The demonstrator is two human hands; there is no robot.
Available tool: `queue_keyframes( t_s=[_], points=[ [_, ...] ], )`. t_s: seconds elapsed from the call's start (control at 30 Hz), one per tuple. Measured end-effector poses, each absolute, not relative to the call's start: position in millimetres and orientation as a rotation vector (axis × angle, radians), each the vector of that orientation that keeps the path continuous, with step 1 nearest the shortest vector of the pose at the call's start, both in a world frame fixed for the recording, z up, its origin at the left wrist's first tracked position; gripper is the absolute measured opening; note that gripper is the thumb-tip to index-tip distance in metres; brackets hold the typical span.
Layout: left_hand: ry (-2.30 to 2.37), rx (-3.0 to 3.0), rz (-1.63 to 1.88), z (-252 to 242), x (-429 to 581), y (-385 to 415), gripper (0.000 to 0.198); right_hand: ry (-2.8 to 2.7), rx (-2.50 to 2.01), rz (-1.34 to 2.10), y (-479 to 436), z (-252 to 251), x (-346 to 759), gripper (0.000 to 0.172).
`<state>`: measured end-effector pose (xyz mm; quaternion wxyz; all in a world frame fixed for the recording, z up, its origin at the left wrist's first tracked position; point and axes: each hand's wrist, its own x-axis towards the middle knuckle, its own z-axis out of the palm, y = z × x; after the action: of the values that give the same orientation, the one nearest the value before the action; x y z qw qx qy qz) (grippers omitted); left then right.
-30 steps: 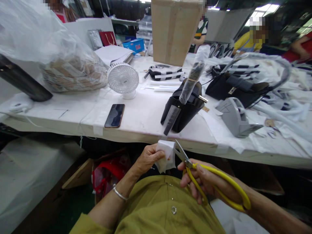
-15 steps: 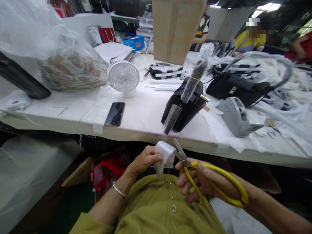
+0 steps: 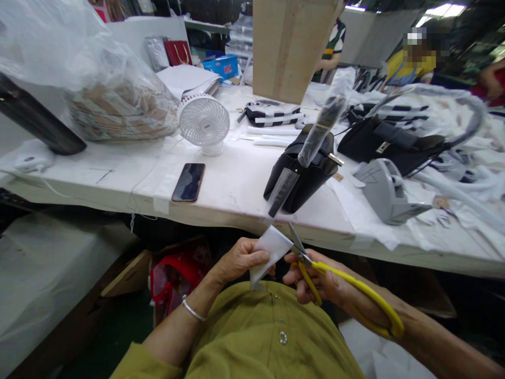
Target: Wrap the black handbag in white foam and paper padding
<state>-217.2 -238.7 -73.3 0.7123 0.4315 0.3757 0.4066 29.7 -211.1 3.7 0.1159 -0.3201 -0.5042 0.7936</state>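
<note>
My left hand (image 3: pixel 243 259) pinches a folded piece of thin white sheet (image 3: pixel 273 246) in front of my body, just below the table edge. My right hand (image 3: pixel 315 281) is closed around yellow-handled scissors (image 3: pixel 355 284). Their metal blades are parted, and the lower one meets the right edge of the white sheet. Beyond my hands, near the edge of the table, stands a black handbag (image 3: pixel 294 179) with its handle wrapped in clear plastic. To its left a phone (image 3: pixel 189 182) lies flat.
On the table (image 3: pixel 130 189) stand a white fan (image 3: pixel 204 122), a grey tape dispenser (image 3: pixel 384 192) and a tall cardboard box (image 3: pixel 290 50). A second black bag (image 3: pixel 389 139) lies right among white strips. A plastic sack (image 3: pixel 122 108) fills the left. People are at the back.
The white sheet, curled over before, now lies flatter and points up to the right. The scissor blades have closed somewhat, and the fingers of my right hand have drawn in.
</note>
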Motion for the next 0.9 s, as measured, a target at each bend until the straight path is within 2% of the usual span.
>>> queue_keyframes(
  t_s=[0.17,0.33,0.5,0.63,0.77,0.9],
  points=[
    [0.896,0.956,0.958,-71,-215,-239,0.056,-1.416,-0.856,2.239,-222,4,21,0.061],
    [0.930,0.982,0.965,-72,-219,-241,0.057,-1.252,-1.000,2.281,-230,13,14,0.054],
    [0.933,1.029,0.840,-71,-230,-248,0.054,-1.243,-1.096,2.331,-240,2,16,0.052],
    [0.901,1.193,0.731,-69,-219,-256,0.042,-1.130,-1.009,2.374,-239,-11,8,0.047],
    [0.813,1.401,0.541,-83,-214,-268,0.036,-0.928,-0.882,2.232,-214,15,9,0.050],
    [1.392,1.334,0.609,-101,-276,-288,0.040,-1.000,-0.782,1.942,-190,54,39,0.056]
  ],
)
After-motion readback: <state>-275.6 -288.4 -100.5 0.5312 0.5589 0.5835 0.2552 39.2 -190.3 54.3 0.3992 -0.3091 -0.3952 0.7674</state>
